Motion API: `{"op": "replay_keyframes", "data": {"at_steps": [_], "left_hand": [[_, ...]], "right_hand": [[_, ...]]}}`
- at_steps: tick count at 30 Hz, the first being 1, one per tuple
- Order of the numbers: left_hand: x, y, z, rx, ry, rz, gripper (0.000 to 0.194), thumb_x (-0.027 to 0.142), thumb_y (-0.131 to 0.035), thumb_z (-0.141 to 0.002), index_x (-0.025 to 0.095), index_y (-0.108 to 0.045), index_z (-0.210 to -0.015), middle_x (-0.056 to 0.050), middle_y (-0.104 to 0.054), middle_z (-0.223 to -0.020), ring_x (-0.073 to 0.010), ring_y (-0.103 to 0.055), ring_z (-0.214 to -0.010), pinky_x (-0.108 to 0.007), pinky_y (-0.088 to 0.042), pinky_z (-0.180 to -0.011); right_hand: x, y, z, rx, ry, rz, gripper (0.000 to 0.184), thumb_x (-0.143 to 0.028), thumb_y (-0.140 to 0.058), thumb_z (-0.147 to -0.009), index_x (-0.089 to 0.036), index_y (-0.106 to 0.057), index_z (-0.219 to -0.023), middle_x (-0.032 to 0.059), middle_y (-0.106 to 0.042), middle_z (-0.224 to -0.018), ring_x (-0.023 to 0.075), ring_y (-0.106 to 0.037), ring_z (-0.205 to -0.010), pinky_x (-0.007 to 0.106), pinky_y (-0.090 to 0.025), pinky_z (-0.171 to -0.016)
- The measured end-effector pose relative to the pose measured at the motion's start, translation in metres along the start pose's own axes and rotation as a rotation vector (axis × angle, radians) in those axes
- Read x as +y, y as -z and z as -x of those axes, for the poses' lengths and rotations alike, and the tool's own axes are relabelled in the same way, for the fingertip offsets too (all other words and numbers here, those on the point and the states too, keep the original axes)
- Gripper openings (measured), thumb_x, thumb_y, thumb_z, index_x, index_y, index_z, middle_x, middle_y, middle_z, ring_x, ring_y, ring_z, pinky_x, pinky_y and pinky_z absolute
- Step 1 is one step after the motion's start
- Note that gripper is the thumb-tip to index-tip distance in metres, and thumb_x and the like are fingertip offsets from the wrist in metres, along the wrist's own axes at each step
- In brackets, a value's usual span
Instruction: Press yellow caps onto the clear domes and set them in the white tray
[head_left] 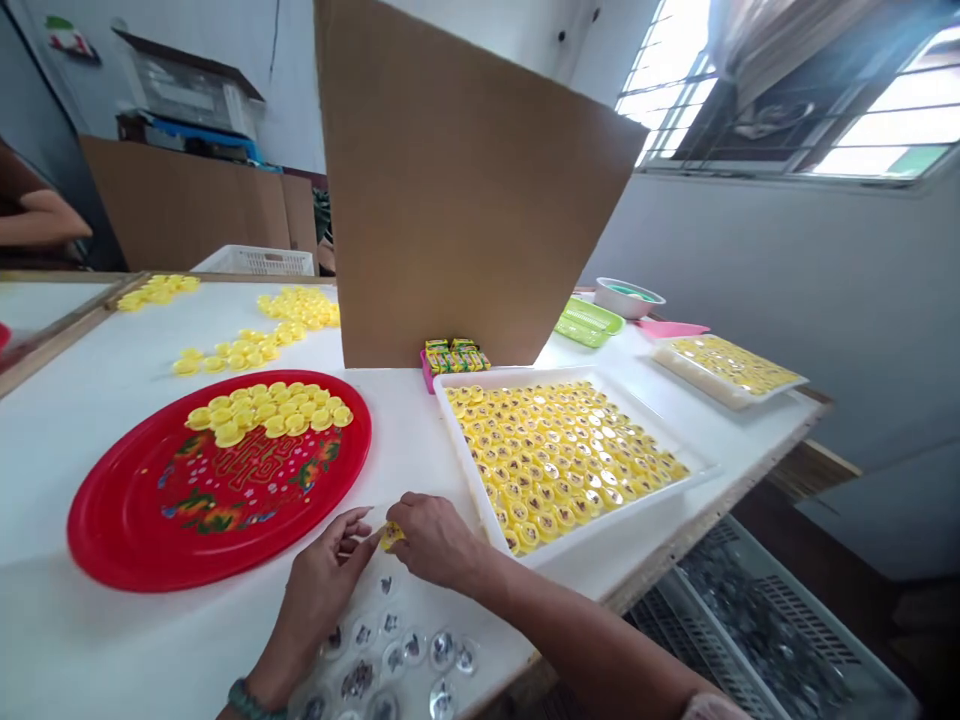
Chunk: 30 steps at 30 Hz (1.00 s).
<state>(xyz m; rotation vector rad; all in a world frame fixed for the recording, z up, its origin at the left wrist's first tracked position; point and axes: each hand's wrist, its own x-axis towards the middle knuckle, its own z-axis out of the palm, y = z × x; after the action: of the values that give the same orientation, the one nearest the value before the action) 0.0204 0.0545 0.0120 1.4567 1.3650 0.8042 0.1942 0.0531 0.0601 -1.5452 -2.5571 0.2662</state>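
Yellow disc (391, 537), left of the white tray (471, 465), pinched by the right hand (431, 538); left hand (324, 572) curled alongside, grip unclear. Tray seemingly near full; yellow caps (274, 425) and clear domes (442, 650), leftward, apparently remain.

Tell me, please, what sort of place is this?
Probably a small assembly workshop: yellow discs crowd a white tray, more lie on a red tray, and clear pieces lie nearby.

Your head-worn camera looks forward and down from close in front of the tall, flat, brown cardboard panel (465, 200).
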Motion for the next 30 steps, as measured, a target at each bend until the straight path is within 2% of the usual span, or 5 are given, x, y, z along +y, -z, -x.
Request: {"op": "replay_keyframes", "data": {"at_steps": [8,15,24,27,30], "left_hand": [[-0.012,0.013,-0.003,0.025,0.055,-0.089,0.048,0.062,-0.06,-0.067,0.021,-0.066,-0.092,-0.003,-0.069,-0.082,-0.0232,-0.063,-0.077,-0.032,-0.053,-0.07],[-0.009,0.02,0.0,0.047,0.009,-0.199,0.041,0.057,-0.058,-0.07,0.022,-0.067,-0.089,-0.003,-0.07,-0.088,-0.0228,-0.064,-0.08,-0.031,-0.052,-0.074],[-0.003,0.027,0.03,0.1,-0.01,-0.358,0.033,0.046,-0.051,-0.078,0.021,-0.067,-0.091,-0.003,-0.07,-0.085,-0.0197,-0.063,-0.077,-0.027,-0.047,-0.069],[-0.003,0.026,0.032,0.087,0.002,-0.389,0.031,0.041,-0.051,-0.078,0.02,-0.068,-0.092,-0.003,-0.069,-0.08,-0.0189,-0.062,-0.073,-0.027,-0.046,-0.066],[-0.004,0.024,0.033,0.056,-0.031,-0.432,0.026,0.034,-0.051,-0.079,0.02,-0.068,-0.094,-0.003,-0.069,-0.082,-0.0183,-0.061,-0.073,-0.028,-0.046,-0.068]], "right_hand": [[0.109,0.065,-0.011,0.282,-0.386,0.012,0.024,-0.027,-0.063,-0.078,-0.018,-0.062,-0.1,0.0062,-0.066,-0.097,0.017,-0.061,-0.084,0.025,-0.043,-0.074],[0.164,0.034,-0.051,0.189,-0.432,0.008,0.024,-0.021,-0.068,-0.072,-0.017,-0.067,-0.095,0.006,-0.069,-0.092,0.0199,-0.062,-0.089,0.024,-0.044,-0.075],[0.124,0.045,-0.03,0.269,-0.4,0.016,0.036,-0.021,-0.053,-0.083,-0.014,-0.056,-0.118,0.0153,-0.056,-0.118,0.0292,-0.055,-0.104,0.042,-0.041,-0.089],[0.071,0.043,-0.003,0.38,-0.135,-0.078,0.03,-0.021,-0.049,-0.087,-0.017,-0.058,-0.115,0.0119,-0.059,-0.113,0.0249,-0.058,-0.1,0.039,-0.045,-0.087],[0.017,0.017,0.023,0.097,0.237,-0.204,0.029,-0.01,-0.049,-0.083,-0.021,-0.063,-0.106,0.0083,-0.064,-0.104,0.0203,-0.058,-0.1,0.034,-0.047,-0.087]]}}
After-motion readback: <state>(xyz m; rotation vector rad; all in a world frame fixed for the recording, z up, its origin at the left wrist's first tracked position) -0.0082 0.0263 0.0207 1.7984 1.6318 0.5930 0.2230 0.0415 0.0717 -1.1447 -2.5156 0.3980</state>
